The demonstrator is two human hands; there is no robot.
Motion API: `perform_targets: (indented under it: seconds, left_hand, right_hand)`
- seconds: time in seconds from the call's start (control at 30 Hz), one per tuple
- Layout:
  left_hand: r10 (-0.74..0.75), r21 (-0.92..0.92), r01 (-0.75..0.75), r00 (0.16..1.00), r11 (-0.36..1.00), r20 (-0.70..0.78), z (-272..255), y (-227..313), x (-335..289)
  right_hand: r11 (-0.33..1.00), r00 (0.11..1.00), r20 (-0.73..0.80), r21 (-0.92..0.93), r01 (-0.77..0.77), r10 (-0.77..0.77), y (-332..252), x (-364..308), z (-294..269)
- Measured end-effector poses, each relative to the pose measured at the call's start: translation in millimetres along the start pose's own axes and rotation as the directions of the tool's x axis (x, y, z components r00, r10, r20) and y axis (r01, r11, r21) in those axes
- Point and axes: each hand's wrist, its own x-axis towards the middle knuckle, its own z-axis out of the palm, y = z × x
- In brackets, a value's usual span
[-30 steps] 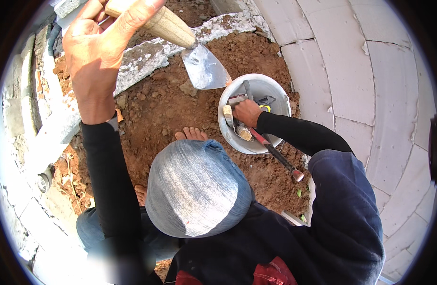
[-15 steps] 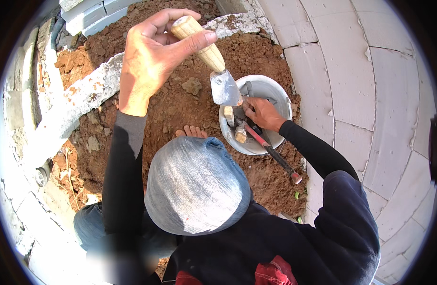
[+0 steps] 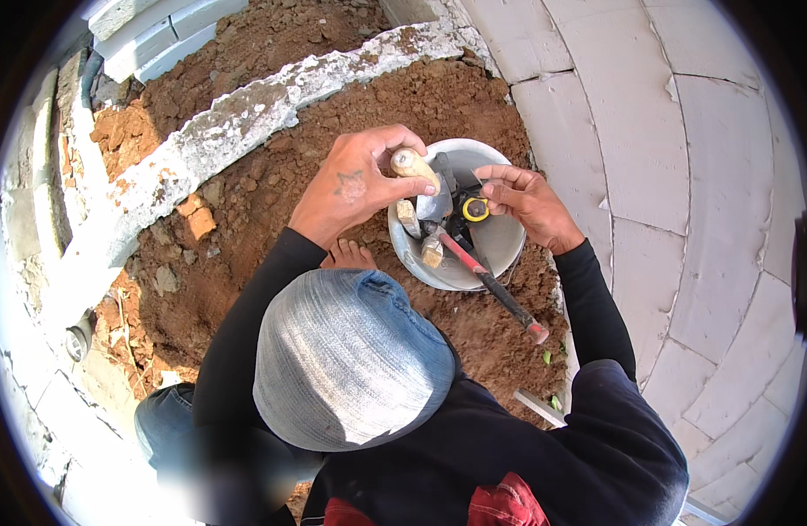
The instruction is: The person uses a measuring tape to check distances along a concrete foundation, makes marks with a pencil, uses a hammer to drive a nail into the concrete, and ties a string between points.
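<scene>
So the left hand (image 3: 355,180) has the trowel (image 3: 417,168) pinched by its wooden handle between thumb and fingers, butt end tipped up toward the camera and the long axis running down so the blade sits within the mouth of the white bucket (image 3: 507,244). The trowel's just right of that hand's palm, while the right hand (image 3: 539,210) is farther off over the opposite rim, thumb and fingertips drawn together, though I can't tell if they're gripping anything.
</scene>
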Motion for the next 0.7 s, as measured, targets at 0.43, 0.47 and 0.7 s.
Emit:
perform_targets:
  seconds: [0.43, 0.47, 0.7]
  left_hand:
    - [0.244, 0.294, -0.202, 0.963, 0.934, -0.113, 1.7, 5.2, -10.3]
    - [0.202, 0.281, -0.169, 0.975, 0.945, -0.092, 0.9, 6.8, -11.2]
    - [0.089, 0.353, 0.070, 0.906, 0.933, -0.414, -30.1, -17.1, -7.8]
  right_hand:
    - [0.723, 0.874, 0.092, -0.524, 0.450, -0.477, -72.5, 32.7, 93.0]
    - [0.756, 0.878, 0.070, -0.480, 0.445, -0.473, -71.1, 34.2, 93.0]
    - [0.375, 0.996, 0.001, -0.926, 0.033, -0.086, -36.1, 0.4, 60.1]
